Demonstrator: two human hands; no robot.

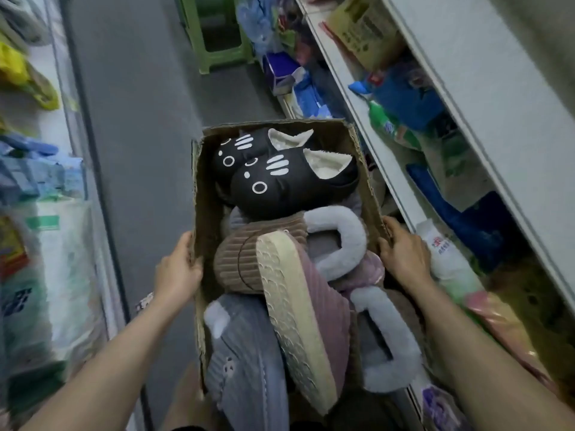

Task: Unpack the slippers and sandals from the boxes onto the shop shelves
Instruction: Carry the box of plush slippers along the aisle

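The left hand grips the left wall of the cardboard box, closed over its rim. The right hand clasps the right wall the same way. The box hangs between them above the grey aisle floor, just beside the white shop shelves on the right.

Inside the box, 2 black cat-face slippers lie at the far end. A brown corduroy slipper sits by the left wall. A pink slipper lies sole-up across the middle, and a grey-blue slipper fills the near left corner. 2 fluffy-collared grey slippers line the right wall.
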